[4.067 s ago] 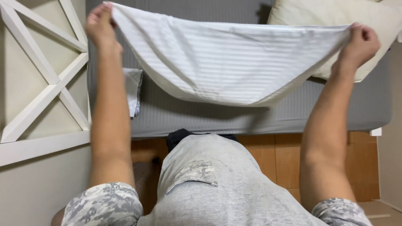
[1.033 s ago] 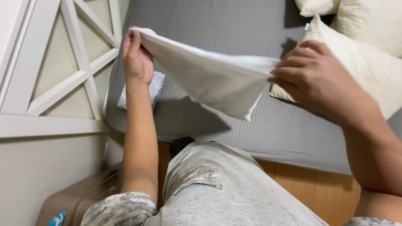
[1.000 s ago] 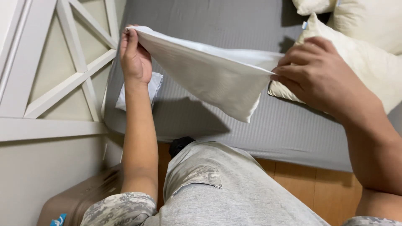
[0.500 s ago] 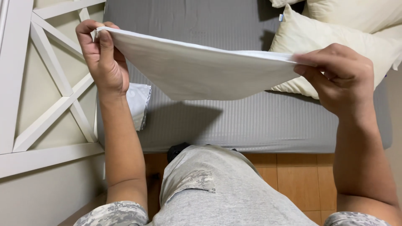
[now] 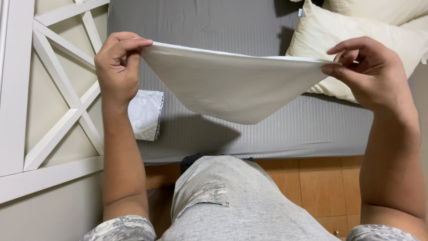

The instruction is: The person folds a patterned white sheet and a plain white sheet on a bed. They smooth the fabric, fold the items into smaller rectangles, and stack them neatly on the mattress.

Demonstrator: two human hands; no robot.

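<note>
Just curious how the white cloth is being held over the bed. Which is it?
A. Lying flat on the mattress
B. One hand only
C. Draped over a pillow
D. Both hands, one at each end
D: the left hand and right hand each pinch an end of the white cloth, which sags between them above the grey mattress.

Two hands (image 5: 119,67) (image 5: 372,71), one white cloth (image 5: 232,85), two pillows (image 5: 330,31) (image 5: 379,8), one folded towel (image 5: 145,115).

Cream pillows (image 5: 356,27) and a patterned folded cloth (image 5: 145,114) lie on the grey mattress (image 5: 232,22).
</note>
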